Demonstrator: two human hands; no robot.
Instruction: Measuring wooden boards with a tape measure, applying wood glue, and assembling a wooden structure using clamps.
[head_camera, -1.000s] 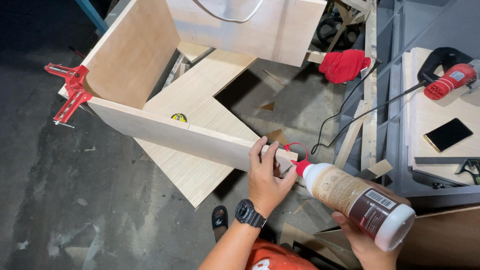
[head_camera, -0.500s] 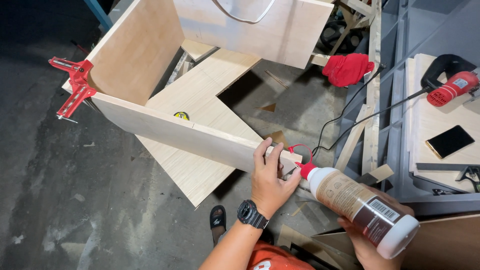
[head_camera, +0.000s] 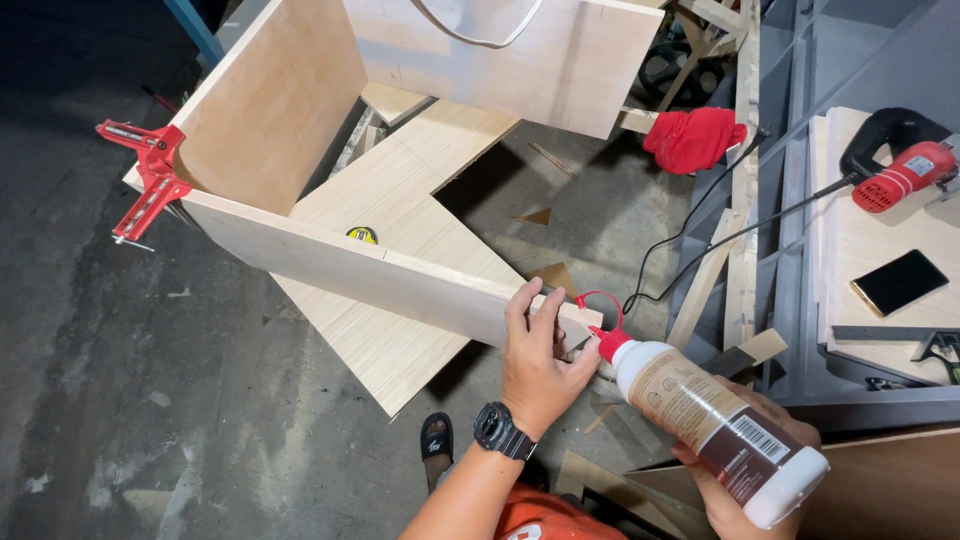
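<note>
Both hands work at the near end of a plywood panel (head_camera: 350, 265). The left hand (head_camera: 535, 365) rests on this end, its fingers (head_camera: 520, 305) curled over the top edge. The right hand (head_camera: 745, 480) has its fingers wrapped around a glue bottle (head_camera: 715, 425), whose red nozzle touches the panel end. A red corner clamp (head_camera: 145, 180) grips the far corner.
</note>
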